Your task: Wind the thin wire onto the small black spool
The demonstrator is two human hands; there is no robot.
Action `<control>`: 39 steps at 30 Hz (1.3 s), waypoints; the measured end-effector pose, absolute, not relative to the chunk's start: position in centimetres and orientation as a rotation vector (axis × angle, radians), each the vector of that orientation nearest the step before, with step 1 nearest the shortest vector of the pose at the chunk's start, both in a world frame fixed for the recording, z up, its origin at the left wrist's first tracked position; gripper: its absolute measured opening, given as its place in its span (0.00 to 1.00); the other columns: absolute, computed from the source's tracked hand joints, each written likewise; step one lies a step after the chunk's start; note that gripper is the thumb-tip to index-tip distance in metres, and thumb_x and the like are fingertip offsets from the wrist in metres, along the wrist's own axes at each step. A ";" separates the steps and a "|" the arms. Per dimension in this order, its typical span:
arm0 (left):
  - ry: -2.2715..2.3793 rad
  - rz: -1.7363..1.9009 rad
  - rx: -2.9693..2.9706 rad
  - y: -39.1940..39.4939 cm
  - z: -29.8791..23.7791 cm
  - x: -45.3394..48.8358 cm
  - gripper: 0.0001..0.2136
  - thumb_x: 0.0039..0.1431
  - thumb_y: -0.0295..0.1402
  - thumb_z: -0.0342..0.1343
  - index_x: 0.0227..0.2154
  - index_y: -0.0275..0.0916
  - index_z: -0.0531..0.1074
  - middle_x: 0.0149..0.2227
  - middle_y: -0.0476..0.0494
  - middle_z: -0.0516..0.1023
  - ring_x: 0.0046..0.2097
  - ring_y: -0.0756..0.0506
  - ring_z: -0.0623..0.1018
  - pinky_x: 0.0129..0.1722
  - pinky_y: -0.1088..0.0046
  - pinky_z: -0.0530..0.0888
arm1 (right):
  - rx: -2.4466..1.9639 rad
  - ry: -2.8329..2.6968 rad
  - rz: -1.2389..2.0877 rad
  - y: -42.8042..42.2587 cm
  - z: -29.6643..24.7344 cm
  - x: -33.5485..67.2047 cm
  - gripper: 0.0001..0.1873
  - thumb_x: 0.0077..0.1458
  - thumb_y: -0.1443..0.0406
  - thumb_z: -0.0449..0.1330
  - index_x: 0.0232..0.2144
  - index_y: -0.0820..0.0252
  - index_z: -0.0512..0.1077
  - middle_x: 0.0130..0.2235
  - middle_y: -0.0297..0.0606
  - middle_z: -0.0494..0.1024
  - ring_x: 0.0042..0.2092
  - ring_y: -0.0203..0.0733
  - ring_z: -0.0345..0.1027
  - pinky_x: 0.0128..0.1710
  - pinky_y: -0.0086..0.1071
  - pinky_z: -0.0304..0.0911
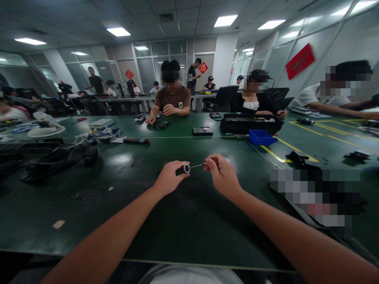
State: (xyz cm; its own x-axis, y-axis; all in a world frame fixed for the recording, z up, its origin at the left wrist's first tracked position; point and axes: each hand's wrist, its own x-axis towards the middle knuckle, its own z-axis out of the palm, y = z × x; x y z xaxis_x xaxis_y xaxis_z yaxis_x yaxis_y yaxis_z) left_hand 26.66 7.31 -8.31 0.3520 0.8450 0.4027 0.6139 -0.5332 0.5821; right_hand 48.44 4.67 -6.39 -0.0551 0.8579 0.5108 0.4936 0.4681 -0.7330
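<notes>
Fingers of left hand (169, 179) clasp a black, silver-capped handle (184, 169); right hand (223, 176) pinches its thin steel bit (196, 166).

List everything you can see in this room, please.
table: one, dark green, fills the foreground
yellow lines: several, on the table at right
tray: one, blue, right of centre
case: one, black, behind the tray
screwdriver: one, black and red, left of centre
bag: one, black, far left
red signs: three, on the walls
seated people: several, across the table and beyond
ceiling lights: several, white
handle: one, black with a silver end, in the left hand
rod: one, thin metal, from the handle to the right fingers
left hand: closed on the handle
right hand: pinching the rod
</notes>
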 end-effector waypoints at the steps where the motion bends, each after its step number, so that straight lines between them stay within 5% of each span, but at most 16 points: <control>1: 1.295 0.976 2.286 7.3 -8.3 26.7 0.19 0.56 0.30 0.65 0.51 0.45 0.74 0.50 0.45 0.78 0.52 0.41 0.75 0.55 0.61 0.68 | -1.165 -1.702 0.471 4.7 -6.4 48.5 0.13 0.66 0.56 0.50 0.38 0.56 0.69 0.30 0.36 0.78 0.33 0.43 0.74 0.35 0.35 0.62; 9: 1.278 0.950 2.294 7.1 -8.1 26.7 0.19 0.57 0.32 0.64 0.52 0.45 0.74 0.47 0.46 0.78 0.49 0.42 0.75 0.54 0.61 0.68 | -1.110 -1.595 0.594 5.1 -6.6 48.4 0.14 0.66 0.55 0.51 0.38 0.57 0.70 0.30 0.36 0.79 0.34 0.42 0.74 0.37 0.35 0.65; 16: 1.288 0.937 2.324 7.2 -8.5 26.7 0.20 0.56 0.32 0.66 0.52 0.46 0.74 0.46 0.46 0.79 0.49 0.41 0.75 0.53 0.60 0.68 | -1.215 -1.716 0.454 4.5 -5.7 48.7 0.16 0.63 0.53 0.54 0.34 0.58 0.74 0.23 0.32 0.73 0.25 0.38 0.67 0.26 0.32 0.58; 20: 1.278 0.930 2.331 7.2 -8.5 26.8 0.19 0.56 0.31 0.66 0.51 0.45 0.74 0.46 0.47 0.79 0.49 0.42 0.75 0.53 0.61 0.68 | -1.113 -1.740 0.502 4.6 -6.0 48.7 0.11 0.65 0.59 0.51 0.41 0.57 0.71 0.28 0.33 0.75 0.30 0.39 0.70 0.30 0.32 0.61; 27: 1.258 0.907 2.326 7.0 -8.4 27.0 0.19 0.56 0.31 0.65 0.51 0.44 0.75 0.46 0.45 0.79 0.49 0.41 0.76 0.54 0.60 0.68 | -1.157 -1.702 0.486 4.6 -6.1 48.6 0.14 0.66 0.57 0.50 0.37 0.56 0.72 0.28 0.33 0.73 0.28 0.39 0.65 0.28 0.33 0.57; 33: 1.226 0.981 2.312 7.0 -8.3 26.9 0.18 0.57 0.32 0.64 0.51 0.43 0.74 0.45 0.45 0.79 0.48 0.42 0.76 0.53 0.62 0.69 | -1.015 -1.354 0.845 5.7 -6.4 48.3 0.11 0.59 0.56 0.59 0.36 0.57 0.72 0.33 0.37 0.77 0.36 0.42 0.70 0.40 0.38 0.66; 39: 1.117 0.957 2.431 7.4 -8.4 26.7 0.20 0.59 0.33 0.63 0.54 0.47 0.72 0.50 0.46 0.78 0.51 0.42 0.74 0.54 0.60 0.67 | -0.928 -0.919 1.434 7.3 -6.8 48.9 0.15 0.50 0.53 0.66 0.26 0.58 0.72 0.24 0.33 0.70 0.26 0.37 0.64 0.37 0.39 0.69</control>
